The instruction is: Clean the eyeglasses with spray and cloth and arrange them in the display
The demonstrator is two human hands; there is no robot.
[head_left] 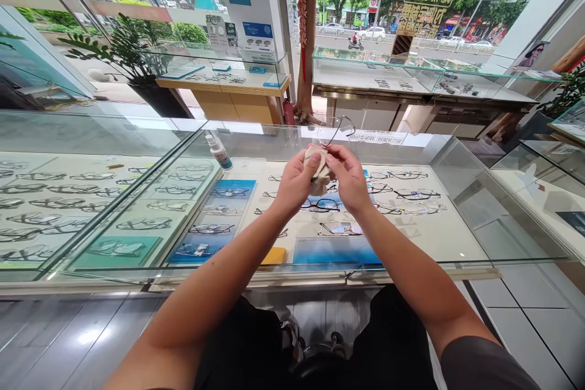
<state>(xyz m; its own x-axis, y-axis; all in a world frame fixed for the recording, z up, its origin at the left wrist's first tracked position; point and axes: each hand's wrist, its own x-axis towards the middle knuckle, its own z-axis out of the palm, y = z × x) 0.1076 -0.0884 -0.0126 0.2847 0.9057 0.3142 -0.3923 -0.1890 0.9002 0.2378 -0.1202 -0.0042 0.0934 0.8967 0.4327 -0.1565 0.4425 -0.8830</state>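
My left hand (295, 180) is closed around a crumpled beige cloth (319, 183), thumb pressed on top. Thin dark-framed eyeglasses (339, 130) stick up beyond my fingers, one temple pointing away to the right. My right hand (351, 178) pinches the glasses where they meet the cloth; the lower part of the frame is hidden by fingers and fabric. Both hands are held together above the glass display case (402, 149). Left of them, a white spray bottle (219, 151) with a bluish lower part stands on the glass top.
Several eyeglasses (320, 205) lie inside the case, some on blue trays (338, 251). A second glass case (55, 140) adjoins on the left. Farther off are more showcases (365, 76), a wooden post (307, 24), a potted plant (132, 55) and large windows onto a street.
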